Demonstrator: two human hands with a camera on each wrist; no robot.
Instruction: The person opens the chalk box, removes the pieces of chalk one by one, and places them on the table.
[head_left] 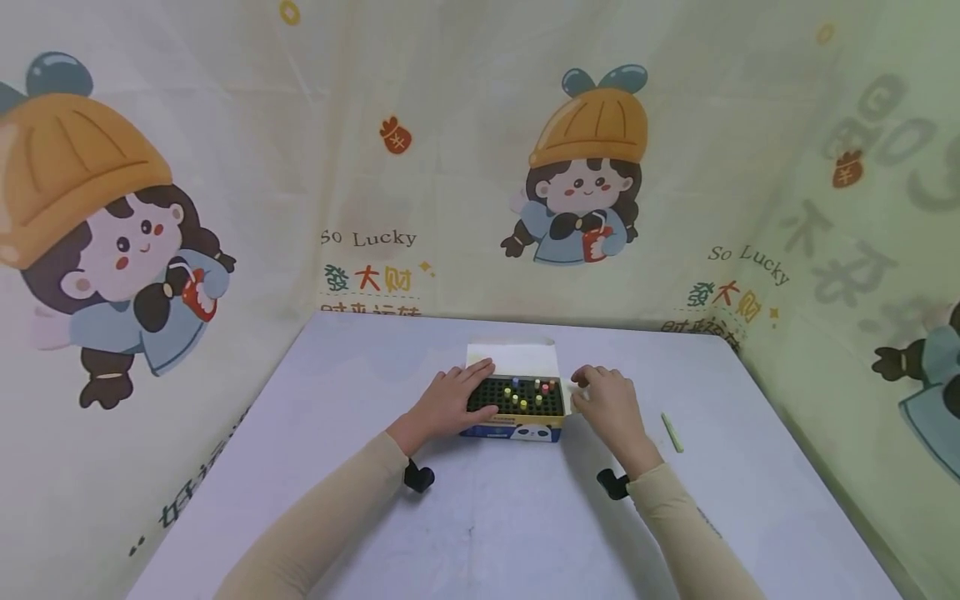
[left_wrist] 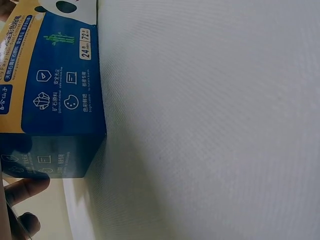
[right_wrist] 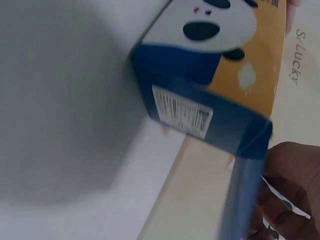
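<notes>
A blue and yellow chalk box (head_left: 498, 431) with a panda print sits on the table, its lid (head_left: 513, 358) raised at the back. Inside is a black holder (head_left: 491, 400) full of holes, where several colored chalk sticks (head_left: 523, 405) stand. My left hand (head_left: 444, 402) grips the box's left end, thumb along the front and fingers toward the back. Just beyond the right end is my right hand (head_left: 609, 407), fingers bent, close to the box's side flap (right_wrist: 243, 195). In the right wrist view that flap partly covers the fingertips; whether they pinch anything is hidden.
A pale green chalk stick (head_left: 672, 432) lies on the white table (head_left: 472, 517), right of the right hand. Printed cloth walls (head_left: 450, 167) rise behind the table and at both sides. Black wrist devices (head_left: 418, 477) show at both cuffs.
</notes>
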